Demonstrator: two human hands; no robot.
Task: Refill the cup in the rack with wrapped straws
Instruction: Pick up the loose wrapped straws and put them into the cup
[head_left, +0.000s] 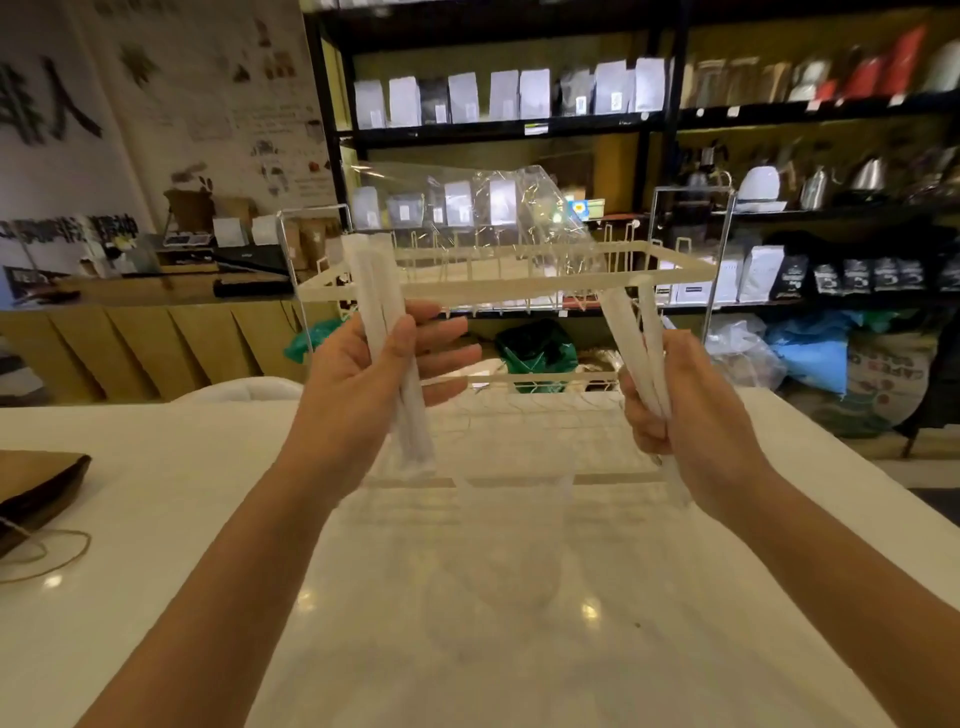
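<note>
Gripping wrapped straws, both hands: left hand (363, 374) pinches one bundle (387, 332), right hand (685, 410) clutches another (631, 332), before the wire rack (519, 283).

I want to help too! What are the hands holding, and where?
Left hand grips wrapped straws around their middle; right hand grips another bundle near its lower part.

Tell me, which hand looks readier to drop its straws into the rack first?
Probably the right hand: its wrapped straws already lean against the rack at its near rail. The left hand holds its bundle upright before the rail. The cup itself isn't clearly visible.
</note>
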